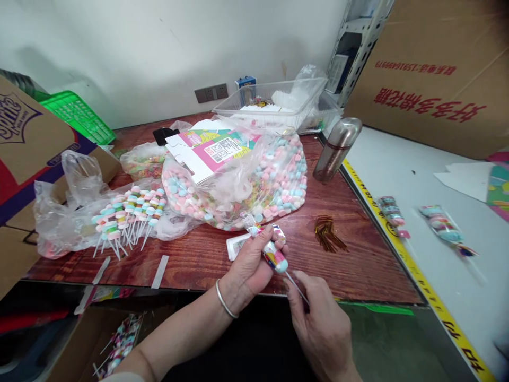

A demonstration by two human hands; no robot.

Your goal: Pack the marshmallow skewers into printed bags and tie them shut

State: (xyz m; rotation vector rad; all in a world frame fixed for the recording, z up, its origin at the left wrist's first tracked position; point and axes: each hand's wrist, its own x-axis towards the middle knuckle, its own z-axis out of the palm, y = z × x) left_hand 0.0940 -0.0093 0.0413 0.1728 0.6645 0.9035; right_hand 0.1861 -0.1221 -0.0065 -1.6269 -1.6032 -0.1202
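Close to the table's front edge, my left hand (254,260) is closed around a marshmallow lollipop (280,263) in a printed clear wrapper. The lower marshmallow pokes out of the wrapper's bottom end. My right hand (320,315) pinches the white stick of that same lollipop lower down. A small white packet (235,247) lies partly behind my left hand. To the right is a loose bunch of gold twist ties (329,233). Unwrapped marshmallow sticks (129,212) are piled on plastic at the left.
A big clear bag of marshmallows (278,175) lies behind my hands, with printed cards (214,151) on top. A steel flask (338,148) stands at right. Wrapped lollipops (441,223) lie on the white table. Below left, a carton (85,345) holds more. A clear bin (274,109) stands behind.
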